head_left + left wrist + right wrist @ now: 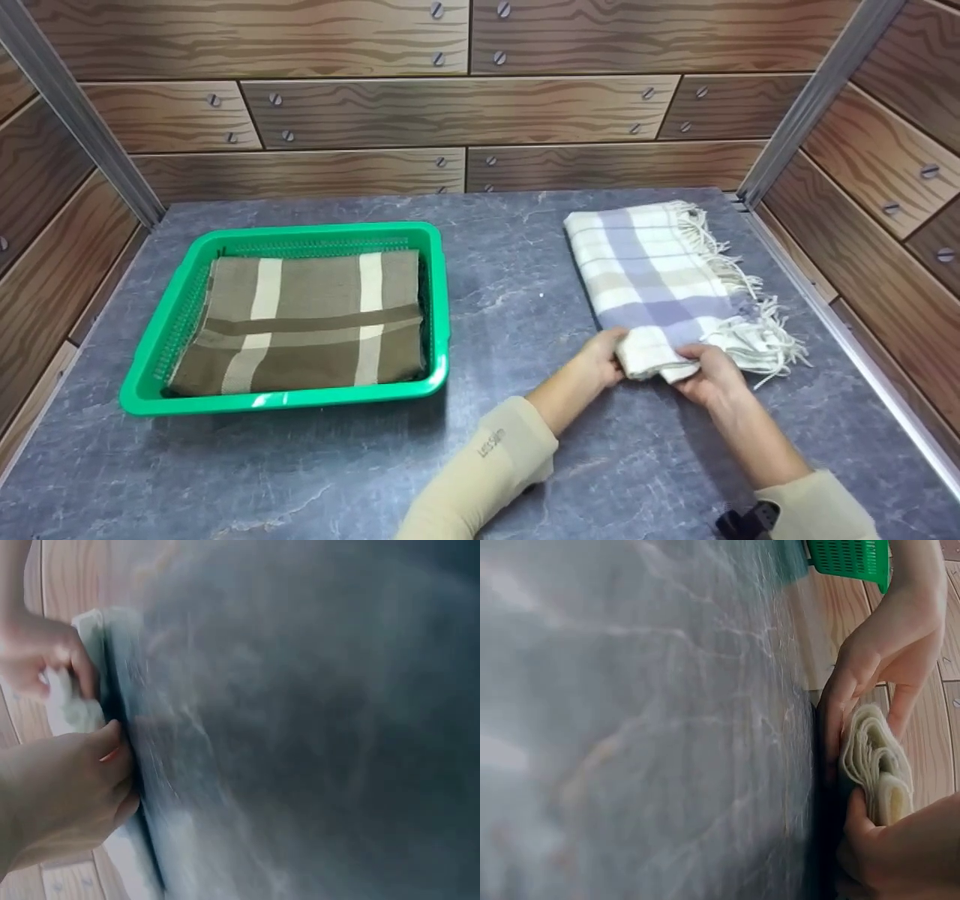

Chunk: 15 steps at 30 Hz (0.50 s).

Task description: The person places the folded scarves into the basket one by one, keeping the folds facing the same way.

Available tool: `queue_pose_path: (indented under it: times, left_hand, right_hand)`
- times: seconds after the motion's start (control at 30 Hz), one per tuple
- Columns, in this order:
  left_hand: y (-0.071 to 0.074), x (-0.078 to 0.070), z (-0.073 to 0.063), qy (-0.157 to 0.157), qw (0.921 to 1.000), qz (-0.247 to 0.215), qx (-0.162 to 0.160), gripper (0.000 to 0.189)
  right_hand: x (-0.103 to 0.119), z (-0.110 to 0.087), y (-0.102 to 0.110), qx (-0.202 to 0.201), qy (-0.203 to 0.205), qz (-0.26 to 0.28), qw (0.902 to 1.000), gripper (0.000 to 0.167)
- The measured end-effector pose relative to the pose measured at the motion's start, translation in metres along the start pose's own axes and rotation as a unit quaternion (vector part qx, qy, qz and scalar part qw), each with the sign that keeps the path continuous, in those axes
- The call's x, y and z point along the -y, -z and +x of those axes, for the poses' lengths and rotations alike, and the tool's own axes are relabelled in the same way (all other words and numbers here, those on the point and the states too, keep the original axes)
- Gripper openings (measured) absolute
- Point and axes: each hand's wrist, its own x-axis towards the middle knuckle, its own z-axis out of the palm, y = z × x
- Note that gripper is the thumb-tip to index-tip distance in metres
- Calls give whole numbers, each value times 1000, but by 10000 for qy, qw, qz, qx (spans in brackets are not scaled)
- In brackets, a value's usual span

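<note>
A white plaid scarf (652, 262) with lavender and beige bands lies folded at the right of the table, its fringe (772, 341) spread along the right side. Its near end is doubled back into a thick white fold. My left hand (606, 356) grips the left side of that fold, with the thumb near its edge. At the right side of the same fold, my right hand (712, 375) holds it with the thumb on top and fingers beneath. Several layers of the fold (874, 750) show between both hands in the right wrist view.
A green plastic basket (285, 401) stands at the left with a folded brown scarf (315, 300) with cream stripes inside. The grey marbled table (502, 300) is bounded by wood-patterned panels (450, 112) at the back and both sides.
</note>
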Motion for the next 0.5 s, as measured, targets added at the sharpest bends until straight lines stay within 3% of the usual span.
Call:
queue_pose_path:
  times: [0.1,0.13,0.2,0.27,0.4,0.5]
  left_hand:
    - [-1,-11,-14,106,9998,-60,-139,24]
    - [0,-8,-5,191,9996,-143,-120,22]
    - [-1,-7,-4,226,9992,-181,-258,19]
    - [-1,1,11,148,9990,-241,-347,19]
    - [0,29,56,-181,9974,-457,-528,19]
    - [-1,44,67,-319,9954,-676,-602,19]
  right_hand:
    - [-2,-4,2,95,45,-309,9995,11]
    - [-2,-5,3,126,51,-385,9992,11]
    - [-1,-7,5,193,45,-529,9984,11]
    - [0,-9,6,269,31,-696,9972,12]
    - [8,-12,10,466,-15,-1158,9922,18]
    - [14,-13,15,605,-77,-1468,9873,21]
